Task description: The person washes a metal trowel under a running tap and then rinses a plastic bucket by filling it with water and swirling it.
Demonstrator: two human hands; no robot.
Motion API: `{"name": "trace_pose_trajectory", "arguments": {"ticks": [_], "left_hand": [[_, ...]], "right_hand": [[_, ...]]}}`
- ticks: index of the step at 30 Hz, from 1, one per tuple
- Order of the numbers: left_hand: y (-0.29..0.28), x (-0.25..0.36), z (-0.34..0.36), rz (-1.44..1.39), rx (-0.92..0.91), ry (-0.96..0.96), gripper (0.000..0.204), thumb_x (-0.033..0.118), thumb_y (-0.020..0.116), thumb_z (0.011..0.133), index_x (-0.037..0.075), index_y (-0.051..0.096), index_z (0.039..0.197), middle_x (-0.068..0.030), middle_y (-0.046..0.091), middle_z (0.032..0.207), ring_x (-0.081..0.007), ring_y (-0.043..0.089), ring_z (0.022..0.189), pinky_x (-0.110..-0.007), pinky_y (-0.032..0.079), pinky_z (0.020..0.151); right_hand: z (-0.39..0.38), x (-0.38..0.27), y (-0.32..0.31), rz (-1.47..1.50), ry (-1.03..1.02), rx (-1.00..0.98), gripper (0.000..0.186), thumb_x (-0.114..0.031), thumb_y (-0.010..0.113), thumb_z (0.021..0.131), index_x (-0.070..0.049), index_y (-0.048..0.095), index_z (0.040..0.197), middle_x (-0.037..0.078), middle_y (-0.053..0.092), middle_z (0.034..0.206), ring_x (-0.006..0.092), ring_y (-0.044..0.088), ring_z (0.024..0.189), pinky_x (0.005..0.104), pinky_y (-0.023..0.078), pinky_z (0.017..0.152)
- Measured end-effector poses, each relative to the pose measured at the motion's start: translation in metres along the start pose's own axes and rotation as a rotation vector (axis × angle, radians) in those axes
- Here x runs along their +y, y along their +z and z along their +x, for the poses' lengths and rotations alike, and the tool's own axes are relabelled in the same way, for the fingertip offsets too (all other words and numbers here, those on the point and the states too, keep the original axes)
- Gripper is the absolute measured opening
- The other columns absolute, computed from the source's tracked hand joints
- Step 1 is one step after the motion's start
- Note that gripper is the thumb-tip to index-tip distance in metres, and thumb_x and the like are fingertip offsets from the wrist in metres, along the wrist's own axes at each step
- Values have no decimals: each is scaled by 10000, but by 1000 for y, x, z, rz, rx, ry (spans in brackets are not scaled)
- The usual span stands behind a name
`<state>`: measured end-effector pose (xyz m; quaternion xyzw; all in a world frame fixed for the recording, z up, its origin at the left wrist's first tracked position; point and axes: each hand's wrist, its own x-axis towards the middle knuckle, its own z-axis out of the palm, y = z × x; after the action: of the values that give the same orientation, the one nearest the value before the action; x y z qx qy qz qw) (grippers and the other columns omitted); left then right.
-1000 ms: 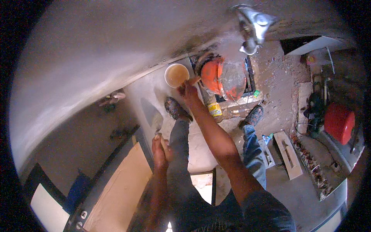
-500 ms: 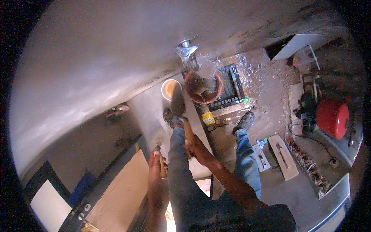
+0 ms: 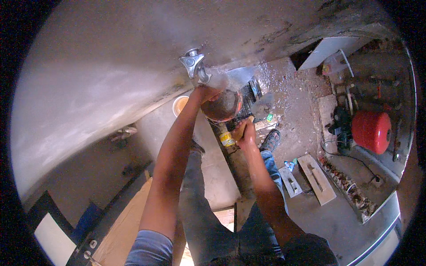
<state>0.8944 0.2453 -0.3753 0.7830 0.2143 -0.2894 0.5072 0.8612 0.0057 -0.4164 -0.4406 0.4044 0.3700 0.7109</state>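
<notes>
My left hand (image 3: 208, 93) is at the rim of a dark bucket (image 3: 240, 106) with a reddish edge, below a metal wall tap (image 3: 192, 64). Its fingers are closed on a trowel, whose blurred flat blade (image 3: 242, 76) reaches out to the right; the handle is hidden. Lower and to the right, my right hand (image 3: 246, 135) grips the wooden handle of a second trowel (image 3: 262, 104), with its blade pointing up and right beside the bucket. Murky water (image 3: 220, 108) shows inside the bucket. Behind my left forearm, a white tub (image 3: 176, 105) with tan contents is partly covered.
A black drain grate (image 3: 254, 90) lies beside the bucket on wet floor. A yellow packet (image 3: 226, 139) is near my right hand. Two floats (image 3: 317, 178) lie to the right, with a machine bearing a red tank (image 3: 372, 132) beyond. A door (image 3: 122, 217) stands at lower left.
My left hand has moved from the lower left up to the bucket below the tap. My right hand has swung its trowel from over the white tub to the bucket's right side.
</notes>
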Motion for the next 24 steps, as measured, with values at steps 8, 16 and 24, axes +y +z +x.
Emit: {"name": "trace_pose_trajectory", "arguments": {"ticks": [8, 16, 24], "left_hand": [[-31, -56, -36, 529, 156, 61, 452, 457, 516, 857, 26, 636, 922, -208, 642, 828, -355, 620, 758, -433, 484, 690], [-40, -84, -194, 412, 225, -474, 479, 474, 500, 867, 22, 609, 983, -203, 651, 885, -385, 617, 877, -467, 469, 762], [-10, -53, -183, -43, 219, -312, 462, 378, 564, 877, 22, 546, 1170, -172, 639, 834, -237, 623, 666, -362, 496, 642]], "right_hand": [[30, 15, 142, 362, -124, -353, 393, -521, 417, 890, -153, 520, 986, 27, 537, 730, 191, 553, 621, 356, 469, 559], [37, 42, 229, 257, -123, -358, 372, -497, 444, 897, -138, 513, 964, 22, 526, 710, 174, 545, 630, 333, 453, 547], [-17, 21, 169, -306, -394, -411, 355, -474, 470, 904, -123, 507, 941, 17, 514, 690, 157, 538, 638, 311, 436, 535]]}}
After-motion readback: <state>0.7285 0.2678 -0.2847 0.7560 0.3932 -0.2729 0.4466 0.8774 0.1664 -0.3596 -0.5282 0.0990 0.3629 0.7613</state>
